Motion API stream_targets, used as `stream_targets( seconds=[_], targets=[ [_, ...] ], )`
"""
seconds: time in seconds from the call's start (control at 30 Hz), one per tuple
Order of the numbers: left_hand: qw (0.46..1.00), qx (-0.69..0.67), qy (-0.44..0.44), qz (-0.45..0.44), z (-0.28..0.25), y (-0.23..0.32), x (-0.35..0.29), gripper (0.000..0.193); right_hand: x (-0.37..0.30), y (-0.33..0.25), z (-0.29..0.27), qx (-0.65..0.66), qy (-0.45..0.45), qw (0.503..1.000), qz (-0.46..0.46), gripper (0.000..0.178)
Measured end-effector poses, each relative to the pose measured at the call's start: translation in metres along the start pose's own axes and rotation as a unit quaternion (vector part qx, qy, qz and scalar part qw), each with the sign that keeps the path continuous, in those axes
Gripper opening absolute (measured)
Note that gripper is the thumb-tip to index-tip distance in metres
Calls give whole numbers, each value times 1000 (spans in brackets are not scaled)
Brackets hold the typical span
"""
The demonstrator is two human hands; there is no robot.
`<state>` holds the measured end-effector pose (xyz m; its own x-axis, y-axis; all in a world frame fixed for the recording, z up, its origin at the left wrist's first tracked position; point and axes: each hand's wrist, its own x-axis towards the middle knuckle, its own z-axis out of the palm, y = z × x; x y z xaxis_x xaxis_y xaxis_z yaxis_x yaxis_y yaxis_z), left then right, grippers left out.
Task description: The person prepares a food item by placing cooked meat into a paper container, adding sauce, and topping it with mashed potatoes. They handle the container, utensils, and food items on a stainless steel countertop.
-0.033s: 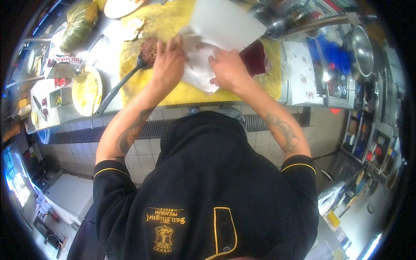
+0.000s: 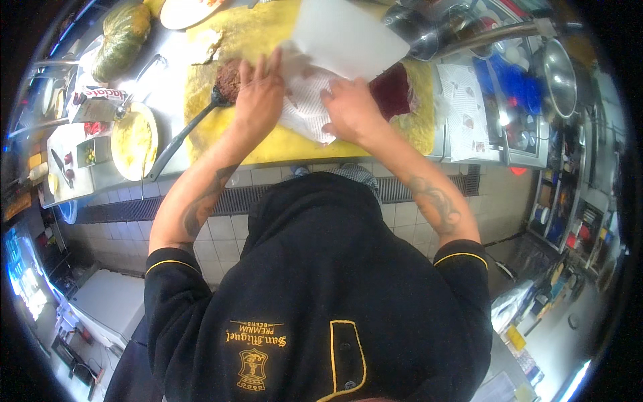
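Note:
A sheet of white printed paper (image 2: 305, 117) lies crumpled on a yellow cutting board (image 2: 248, 37). My left hand (image 2: 260, 94) rests at the paper's left edge with fingers spread and pointing away from me. Bent over the paper's right side, my right hand (image 2: 349, 108) keeps its fingers together on it; whatever the paper covers is hidden. Beside my left fingers is a brown, crumbly minced-looking mass (image 2: 228, 75), touching the head of a black long-handled spatula (image 2: 177, 139). A dark red block that looks like meat (image 2: 392, 90) sits right of my right hand, under a white plate-like sheet (image 2: 348, 37).
To the left are a plate with yellow remains (image 2: 132, 130), a carton (image 2: 97, 104) and a green pumpkin (image 2: 122, 40). More printed paper (image 2: 463, 110) lies right of the board, near a blue plastic item (image 2: 516, 87) and a metal bowl (image 2: 561, 79). Metal pans (image 2: 410, 30) stand at the back.
My left hand has shifted slightly, its fingers a little straighter. My right hand and the white sheet have moved very slightly left.

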<state>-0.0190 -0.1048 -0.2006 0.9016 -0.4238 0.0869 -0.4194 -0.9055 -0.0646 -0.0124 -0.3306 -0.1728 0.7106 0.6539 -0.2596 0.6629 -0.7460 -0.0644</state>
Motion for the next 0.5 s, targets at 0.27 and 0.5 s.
stream_targets(
  seconds=[0.27,0.5],
  targets=[
    [981,-108,-147,-58,-2,-14,22,31,3,0,-6,-1,9,1000,9,59],
    [977,-18,-211,29,-41,-31,33,81,15,3,-6,23,-52,997,59,58]
  ],
)
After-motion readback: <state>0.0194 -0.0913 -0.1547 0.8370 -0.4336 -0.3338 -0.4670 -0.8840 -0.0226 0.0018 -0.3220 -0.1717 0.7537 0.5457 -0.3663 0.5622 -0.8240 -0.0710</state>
